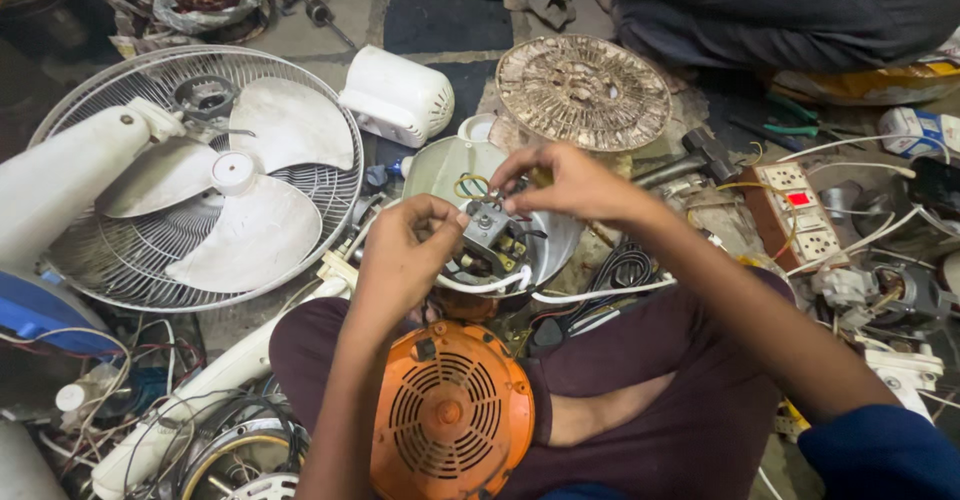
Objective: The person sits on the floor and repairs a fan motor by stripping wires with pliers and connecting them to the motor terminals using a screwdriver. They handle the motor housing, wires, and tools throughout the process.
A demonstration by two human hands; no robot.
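- The left hand reaches in from below, wrist bent, its grip pinched on the near edge of a small grey switch block.
- The right hand arches over from the right, fingertips closed on the block's top.
- The block sits upright inside the open fan housing, above the lap, knob facing up.

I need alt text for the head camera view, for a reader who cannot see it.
A seated person's left hand and right hand pinch a small grey metal switch part with wires, above an open white fan housing. An orange round vented cover lies on the lap; a white caged fan with three blades lies left.
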